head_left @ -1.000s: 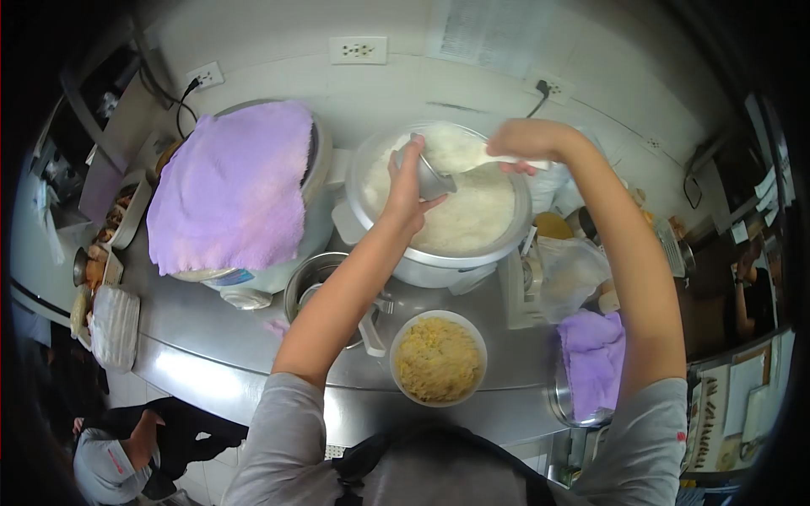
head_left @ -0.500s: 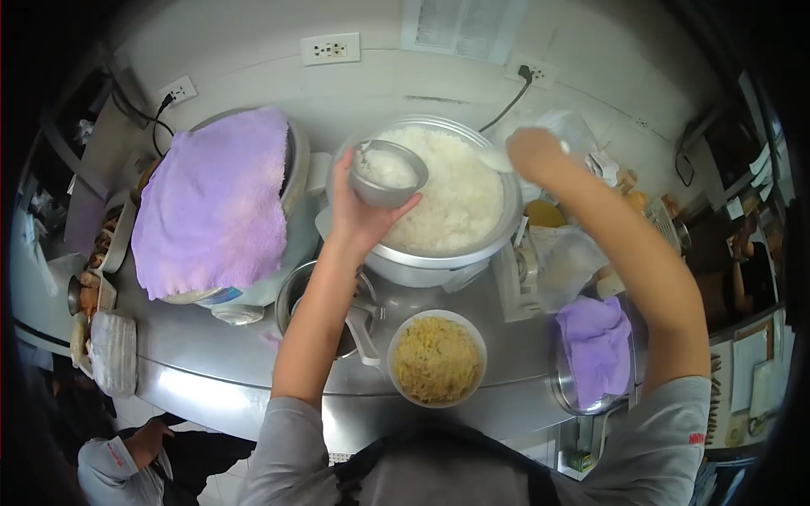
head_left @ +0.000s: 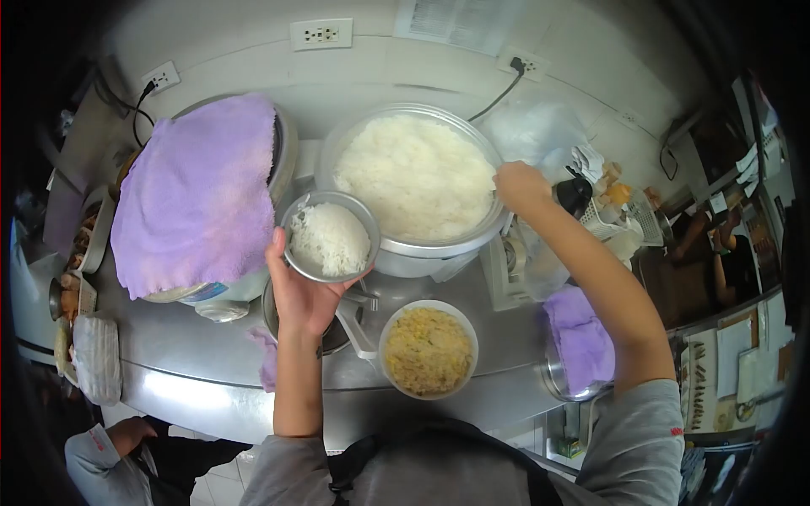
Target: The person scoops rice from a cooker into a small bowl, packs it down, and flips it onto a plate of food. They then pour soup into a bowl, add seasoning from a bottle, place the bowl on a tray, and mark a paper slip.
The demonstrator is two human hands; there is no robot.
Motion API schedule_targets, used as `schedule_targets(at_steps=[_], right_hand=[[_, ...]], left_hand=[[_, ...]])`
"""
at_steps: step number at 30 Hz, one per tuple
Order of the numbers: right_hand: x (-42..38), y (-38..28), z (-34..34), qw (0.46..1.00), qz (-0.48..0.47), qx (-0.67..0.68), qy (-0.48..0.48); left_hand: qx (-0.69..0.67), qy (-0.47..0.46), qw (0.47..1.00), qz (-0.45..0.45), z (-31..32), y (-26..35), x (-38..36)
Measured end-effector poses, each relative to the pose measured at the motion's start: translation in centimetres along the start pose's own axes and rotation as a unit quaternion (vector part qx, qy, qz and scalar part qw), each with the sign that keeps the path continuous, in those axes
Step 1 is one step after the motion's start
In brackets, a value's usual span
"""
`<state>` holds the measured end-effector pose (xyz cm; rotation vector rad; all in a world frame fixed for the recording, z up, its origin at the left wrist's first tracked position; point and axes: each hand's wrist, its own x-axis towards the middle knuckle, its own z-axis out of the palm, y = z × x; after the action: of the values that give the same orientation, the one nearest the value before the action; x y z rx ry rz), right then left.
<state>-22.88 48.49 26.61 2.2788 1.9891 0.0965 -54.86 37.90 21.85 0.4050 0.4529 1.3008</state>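
Observation:
My left hand (head_left: pixel 310 295) holds a small metal bowl (head_left: pixel 371 221) with a mound of white rice (head_left: pixel 331 240) in it, at the front left of a large round pot (head_left: pixel 408 250) full of white rice (head_left: pixel 413 177). At the pot's right rim, my right hand (head_left: pixel 523 189) has its fingers closed. What it grips is hidden, so I cannot tell it. Below the pot stands a white bowl (head_left: pixel 428 349) of yellowish fried rice. Beside that bowl, a white handle (head_left: pixel 356 331) sticks out from a metal container partly hidden behind my left arm.
A purple towel (head_left: pixel 198 194) covers another large pot at the left. A second purple towel (head_left: pixel 580 337) lies in a metal pan at the right. Baskets (head_left: pixel 603 221) and plastic bags (head_left: pixel 540 131) stand behind my right arm. Another person's sleeve (head_left: pixel 94 455) shows at the lower left.
My left hand has brought the metal bowl down and left, off the pot, and the rice in it is now a fuller mound. My right hand has moved down to the pot's rim.

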Motion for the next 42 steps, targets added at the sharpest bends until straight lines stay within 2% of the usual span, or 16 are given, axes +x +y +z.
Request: schedule_targets(at_steps=[3, 5, 6, 10, 17, 22, 24, 26, 30, 33, 36, 39, 42], right_hand=[[0.0, -0.2, 0.9, 1.000, -0.011, 0.010, 0.026], [1.0, -0.5, 2.0, 0.999, 0.008, 0.036, -0.008], [0.3, -0.8, 1.9, 1.000, -0.016, 0.006, 0.001], [-1.0, -2.6, 0.8, 0.999, -0.029, 0.003, 0.015], [-2.6, -4.5, -0.1, 0.988, -0.147, -0.048, 0.012], [-4.5, -5.5, -0.6, 0.968, -0.239, -0.065, 0.037], [-5.3, -6.4, 0.1, 0.957, -0.275, -0.059, 0.075], [-6.8, -7.6, 0.2, 0.950, -0.305, -0.029, 0.063], [-8.1, -8.6, -0.5, 0.961, -0.269, 0.022, 0.056], [-7.0, -8.2, -1.5, 0.968, -0.245, 0.054, -0.008], [-4.0, -7.2, -1.3, 0.951, -0.262, 0.144, -0.080], [-1.1, -5.7, -1.5, 0.894, -0.178, 0.268, -0.311], [-0.6, -4.8, -1.4, 0.849, -0.129, 0.349, -0.375]], left_hand=[[-0.014, 0.012, 1.000, 0.005, -0.3, -0.6, -0.5], [-0.027, 0.012, 1.000, -0.010, -0.8, -0.9, -0.4], [-0.028, 0.042, 0.998, -0.024, -1.0, -1.1, -0.2], [-0.023, -0.002, 1.000, -0.006, -1.5, -1.8, -0.3], [-0.018, 0.044, 0.999, 0.018, -0.3, -1.8, -1.2], [-0.010, 0.039, 0.999, 0.002, -1.6, -1.5, -1.1], [0.011, 0.040, 0.999, 0.009, -1.6, -1.3, -1.4], [0.012, 0.012, 1.000, 0.008, -2.4, -1.2, -1.5], [0.011, 0.025, 1.000, 0.016, -3.0, -1.1, -2.4], [0.022, 0.034, 0.999, 0.011, -3.2, -1.1, -2.7], [0.029, 0.032, 0.999, 0.007, -3.2, -1.5, -2.4], [0.037, 0.039, 0.998, 0.012, -2.3, -1.4, -2.1], [0.060, 0.040, 0.997, 0.035, -0.9, -0.7, -1.6]])
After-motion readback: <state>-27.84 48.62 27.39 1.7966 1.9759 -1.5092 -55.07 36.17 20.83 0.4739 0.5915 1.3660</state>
